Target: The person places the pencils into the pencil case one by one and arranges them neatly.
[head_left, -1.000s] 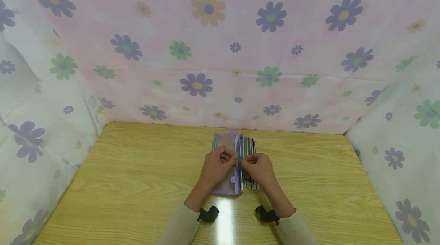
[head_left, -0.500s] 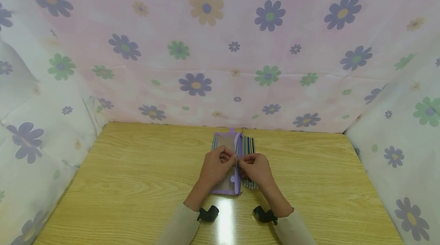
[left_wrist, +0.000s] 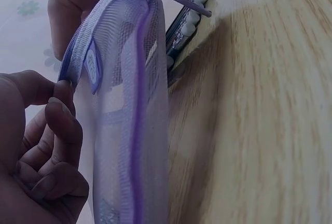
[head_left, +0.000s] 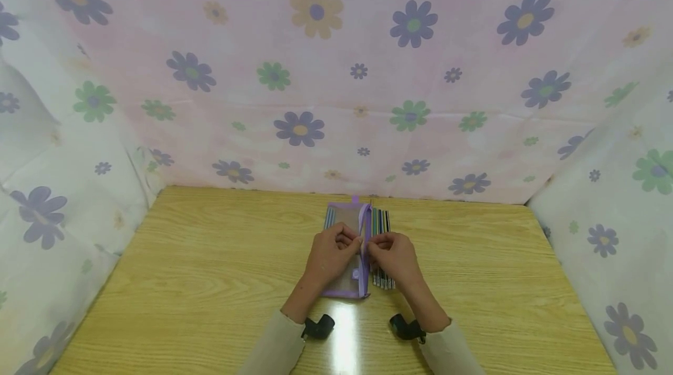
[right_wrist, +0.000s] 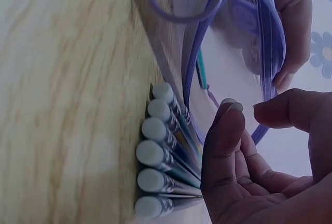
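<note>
A purple-edged mesh pencil pouch [head_left: 347,287] lies upright in the head view, its zipper side facing right. My left hand [head_left: 328,255] pinches the edge of the pouch's opening between thumb and index finger, holding it apart. My right hand [head_left: 395,258] is right beside the opening; in the right wrist view its thumb and index finger stand apart with nothing between them, the other fingers loosely curled. Pencils [head_left: 330,217] show through the mesh at the pouch's left side. Several striped pencils with white ends [right_wrist: 153,154] lie side by side right of the pouch, partly under my right hand.
A purple ring [right_wrist: 179,19] hangs at the pouch's near end. The wooden table [head_left: 210,270] meets a flowered cloth [head_left: 336,129] at the back and both sides. Black wrist cameras [head_left: 319,327] sit below both wrists.
My right hand moved left to the pouch's opening, then slightly back right. The pencil along the opening has gone from there, and more pencil shows inside at the left. My left hand stayed put.
</note>
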A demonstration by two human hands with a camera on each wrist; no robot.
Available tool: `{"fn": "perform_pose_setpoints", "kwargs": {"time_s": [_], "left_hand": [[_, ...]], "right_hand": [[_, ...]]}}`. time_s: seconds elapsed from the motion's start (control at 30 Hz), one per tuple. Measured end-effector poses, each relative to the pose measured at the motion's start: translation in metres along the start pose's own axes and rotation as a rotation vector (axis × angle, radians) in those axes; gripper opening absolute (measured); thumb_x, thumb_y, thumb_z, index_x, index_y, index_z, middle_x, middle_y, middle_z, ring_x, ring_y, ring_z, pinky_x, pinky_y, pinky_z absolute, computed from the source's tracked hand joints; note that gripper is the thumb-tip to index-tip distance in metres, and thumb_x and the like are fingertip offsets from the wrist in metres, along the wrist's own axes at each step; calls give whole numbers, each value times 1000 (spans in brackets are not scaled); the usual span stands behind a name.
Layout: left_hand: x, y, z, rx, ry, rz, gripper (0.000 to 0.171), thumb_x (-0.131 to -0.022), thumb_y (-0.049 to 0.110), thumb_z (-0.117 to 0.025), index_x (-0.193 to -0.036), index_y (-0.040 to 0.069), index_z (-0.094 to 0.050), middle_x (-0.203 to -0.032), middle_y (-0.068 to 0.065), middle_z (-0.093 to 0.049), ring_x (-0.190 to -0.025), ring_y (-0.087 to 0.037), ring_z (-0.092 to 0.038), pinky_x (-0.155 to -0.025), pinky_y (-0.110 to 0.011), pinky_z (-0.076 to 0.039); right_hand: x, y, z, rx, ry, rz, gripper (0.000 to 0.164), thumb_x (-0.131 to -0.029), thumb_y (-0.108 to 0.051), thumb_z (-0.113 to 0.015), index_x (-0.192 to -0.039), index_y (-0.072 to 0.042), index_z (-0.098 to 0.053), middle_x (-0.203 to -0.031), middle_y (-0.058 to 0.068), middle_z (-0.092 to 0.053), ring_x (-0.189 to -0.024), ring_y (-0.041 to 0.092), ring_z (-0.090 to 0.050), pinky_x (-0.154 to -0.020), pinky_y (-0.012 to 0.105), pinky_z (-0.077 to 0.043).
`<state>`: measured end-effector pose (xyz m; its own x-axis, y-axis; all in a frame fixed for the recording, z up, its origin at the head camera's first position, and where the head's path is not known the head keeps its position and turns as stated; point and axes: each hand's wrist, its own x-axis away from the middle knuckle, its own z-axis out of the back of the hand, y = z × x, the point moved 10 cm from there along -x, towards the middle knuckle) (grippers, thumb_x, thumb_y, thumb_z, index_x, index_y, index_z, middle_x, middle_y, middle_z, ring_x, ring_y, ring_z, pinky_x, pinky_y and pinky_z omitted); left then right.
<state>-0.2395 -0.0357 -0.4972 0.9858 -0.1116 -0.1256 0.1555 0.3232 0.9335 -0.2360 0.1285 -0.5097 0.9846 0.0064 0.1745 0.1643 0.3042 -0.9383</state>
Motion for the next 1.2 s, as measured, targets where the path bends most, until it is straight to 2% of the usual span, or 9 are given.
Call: {"fn": "perform_pose_setpoints", "kwargs": {"time_s": [0.2,0.33,0.5,0.97,1.2], "left_hand": [[0,1,0,-2,0,1,8,-100,18,-76,-94,13,-72,-75,7,-74,-65,-8,-67,-61,-23,-53],[0,0,0,6,-6,3,9,-100,18,-76,-95,13,-72,-76,6,-74,-65,-8,-68,-61,-23,-54],[0,0,0,13,-6,4,9,-99,17,-77,-94,12,-72,-76,6,-74,-65,-9,-68,-60,-23,-54],[-1,3,2,12,1,-4,9,-99,15,-77,-93,12,-71,-74,6,-74,-63,-8,-67,-57,-22,-51],[0,3,2,15,0,-7,9,-99,15,-77,-94,12,-71,-75,5,-74,-64,-9,-67,-58,-22,-52]], "right_hand": [[-2,1,8,79,33,11,18,-96,-10,-71,-107,4,-76,-88,12,-74,-68,19,-71,-62,32,-60],[-2,-2,15,119,58,46,18,-95,-10,-72,-107,3,-75,-89,12,-74,-68,18,-69,-60,29,-58],[-4,-7,24,199,110,97,15,-92,-11,-74,-104,-1,-76,-90,9,-74,-76,18,-66,-64,26,-55],[-8,-7,40,284,147,108,14,-90,-9,-72,-101,-2,-76,-89,9,-73,-78,19,-64,-69,29,-52],[-9,-3,47,366,179,101,18,-89,-11,-73,-105,-1,-74,-90,9,-73,-81,23,-68,-72,35,-57]]}}
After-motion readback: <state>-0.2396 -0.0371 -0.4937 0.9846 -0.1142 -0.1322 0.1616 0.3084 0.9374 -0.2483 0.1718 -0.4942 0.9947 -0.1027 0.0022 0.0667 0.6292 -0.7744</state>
